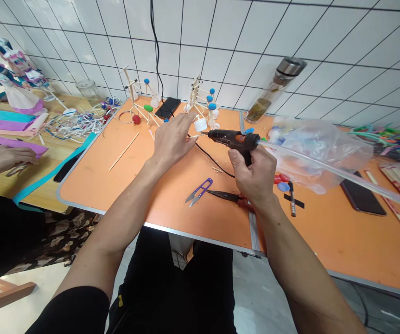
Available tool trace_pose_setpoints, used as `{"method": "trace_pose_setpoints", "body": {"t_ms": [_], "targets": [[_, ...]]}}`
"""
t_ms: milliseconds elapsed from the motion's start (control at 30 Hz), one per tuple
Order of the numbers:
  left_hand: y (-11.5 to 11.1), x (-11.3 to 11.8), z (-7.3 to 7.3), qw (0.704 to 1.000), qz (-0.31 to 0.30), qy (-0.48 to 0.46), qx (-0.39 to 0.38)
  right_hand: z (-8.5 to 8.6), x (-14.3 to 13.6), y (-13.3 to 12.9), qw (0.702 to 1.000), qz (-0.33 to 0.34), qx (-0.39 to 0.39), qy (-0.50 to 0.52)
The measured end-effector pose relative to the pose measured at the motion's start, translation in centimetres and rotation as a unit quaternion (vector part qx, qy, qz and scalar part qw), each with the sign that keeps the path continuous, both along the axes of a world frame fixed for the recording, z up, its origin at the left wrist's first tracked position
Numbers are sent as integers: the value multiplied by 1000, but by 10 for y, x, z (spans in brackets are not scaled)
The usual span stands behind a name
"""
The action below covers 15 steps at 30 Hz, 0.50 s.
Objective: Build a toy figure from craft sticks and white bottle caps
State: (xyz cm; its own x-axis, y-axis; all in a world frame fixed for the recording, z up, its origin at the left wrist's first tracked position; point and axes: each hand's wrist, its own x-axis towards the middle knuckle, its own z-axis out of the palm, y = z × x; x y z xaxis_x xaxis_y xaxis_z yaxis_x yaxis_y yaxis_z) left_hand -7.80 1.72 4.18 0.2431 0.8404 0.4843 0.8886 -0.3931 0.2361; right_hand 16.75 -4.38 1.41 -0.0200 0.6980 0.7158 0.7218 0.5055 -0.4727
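My right hand (257, 171) grips a black hot glue gun (232, 138), with a long clear glue stick (339, 172) running out of its back. The gun's nozzle points left, close to the fingertips of my left hand (172, 141). Those fingers are closed on a short wooden stick (194, 136), only its end showing. Just beyond them stands a stick model (195, 93) with blue balls (212, 106) and a white cap (200, 124). To its left is another stick model (133, 95) with a green ball (148, 108) and a red ball (136, 119).
Purple thread snips (200, 191) and red-handled scissors (225, 195) lie in front. Behind are a phone (168, 107) and a tilted glass bottle (272, 90). At right sit a plastic bag (318, 148) and another phone (363, 194). A co-worker's hand (7, 160) is at left.
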Motion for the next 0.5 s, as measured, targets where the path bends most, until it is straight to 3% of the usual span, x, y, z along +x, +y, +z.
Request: {"method": "trace_pose_setpoints", "body": {"t_ms": [333, 500], "targets": [[1, -3, -2, 999, -27, -42, 17, 3, 0, 2, 996, 18, -37, 83], [0, -3, 0, 997, -41, -66, 14, 4, 3, 6, 968, 85, -115, 205]]}}
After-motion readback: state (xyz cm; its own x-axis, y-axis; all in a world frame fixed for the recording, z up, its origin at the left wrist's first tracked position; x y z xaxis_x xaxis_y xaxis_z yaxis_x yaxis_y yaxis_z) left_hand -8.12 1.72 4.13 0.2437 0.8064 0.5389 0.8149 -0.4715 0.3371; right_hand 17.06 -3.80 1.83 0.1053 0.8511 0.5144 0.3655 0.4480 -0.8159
